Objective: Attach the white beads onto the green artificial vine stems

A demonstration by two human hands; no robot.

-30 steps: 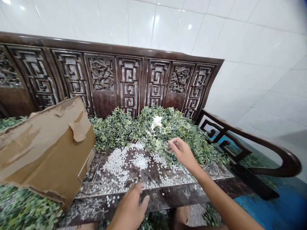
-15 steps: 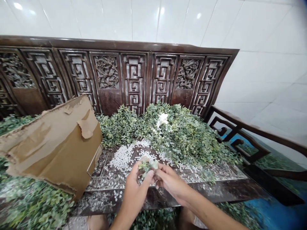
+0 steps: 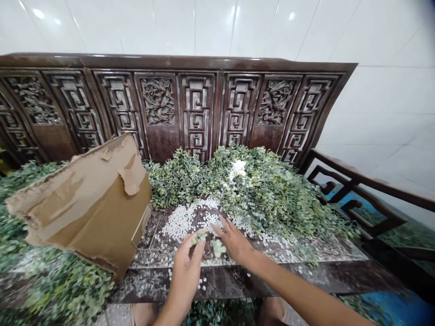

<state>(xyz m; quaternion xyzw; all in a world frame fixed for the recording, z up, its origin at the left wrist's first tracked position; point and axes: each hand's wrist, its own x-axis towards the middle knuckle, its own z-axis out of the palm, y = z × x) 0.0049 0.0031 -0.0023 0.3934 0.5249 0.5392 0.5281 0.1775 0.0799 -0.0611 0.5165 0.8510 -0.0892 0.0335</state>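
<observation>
Pinched between the thumb and fingers of my left hand (image 3: 186, 263) is a small leafy sprig (image 3: 200, 236) of artificial greenery, pale green and yellowish. Part of it, a cluster of light leaves (image 3: 217, 248), hangs to the right, below my other hand. My right hand (image 3: 236, 242) reaches forward with fingers stretched out and apart, over or touching the scattered small white round pieces (image 3: 180, 222); exact contact cannot be made out. Just beyond both hands lies a large heap of green artificial foliage (image 3: 278, 194), with a clump of white pieces (image 3: 238, 168) on top.
A torn cardboard box (image 3: 98, 203) stands at left with more greenery (image 3: 71, 290) around it. Behind rises the carved dark wooden backrest (image 3: 161, 140) of the bench; its armrest (image 3: 374, 183) is at right. White pieces litter the seat edge (image 3: 244, 280).
My hands have parted: the right let go of the sprig and moved forward to the white pieces, opening its fingers. My left hand keeps hold of the sprig. The view shifted slightly.
</observation>
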